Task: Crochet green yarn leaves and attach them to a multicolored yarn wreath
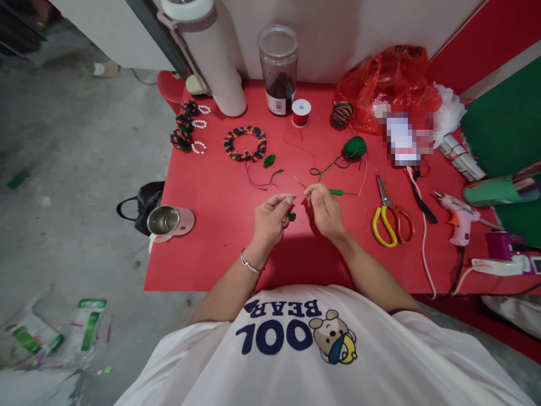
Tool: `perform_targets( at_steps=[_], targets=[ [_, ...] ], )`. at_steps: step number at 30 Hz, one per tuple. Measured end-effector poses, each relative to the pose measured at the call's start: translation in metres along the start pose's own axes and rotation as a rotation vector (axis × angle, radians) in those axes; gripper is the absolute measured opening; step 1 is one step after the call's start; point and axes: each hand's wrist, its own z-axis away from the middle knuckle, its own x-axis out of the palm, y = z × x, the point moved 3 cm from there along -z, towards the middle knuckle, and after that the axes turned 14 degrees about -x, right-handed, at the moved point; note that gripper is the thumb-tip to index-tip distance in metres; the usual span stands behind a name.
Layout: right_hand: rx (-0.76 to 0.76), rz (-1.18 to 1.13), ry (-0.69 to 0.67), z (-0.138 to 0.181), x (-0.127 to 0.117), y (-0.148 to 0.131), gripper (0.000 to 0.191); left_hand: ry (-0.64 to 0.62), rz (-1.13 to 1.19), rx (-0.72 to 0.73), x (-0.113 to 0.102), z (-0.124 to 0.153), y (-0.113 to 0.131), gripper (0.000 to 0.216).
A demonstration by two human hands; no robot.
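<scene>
My left hand (273,217) is closed in a pinch over the table's middle, and a small green yarn piece (292,216) shows at its fingers. Opposite it, a short gap away, my right hand (324,211) is closed too; what its fingertips hold is too small to make out. A thin orange and purple strand (300,181) shows by those fingertips. Just behind the right hand lies a green-handled crochet hook (336,192). Farther back are a green yarn ball (355,147), a small green crocheted piece (269,160) and a multicoloured yarn ring (229,148).
Scissors (384,214), a glue gun (459,217) and a pixelated phone (401,141) lie right. A metal mug (183,221) stands at the left edge. Along the back are a tall flask (220,67), a jar (278,67), a red thread spool (301,114) and a red bag (389,79).
</scene>
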Motion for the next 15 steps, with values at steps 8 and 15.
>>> perform_targets(
  at_steps=[8, 15],
  targets=[
    [-0.049, 0.066, -0.027, 0.0011, 0.0071, -0.0013, 0.027, -0.081, 0.098, -0.073, -0.0002, 0.0015, 0.0044, 0.04],
    [-0.047, 0.072, -0.061, 0.0027, 0.0101, 0.0024, 0.027, -0.079, 0.089, -0.094, 0.0008, 0.0027, 0.0042, 0.041]
  ],
)
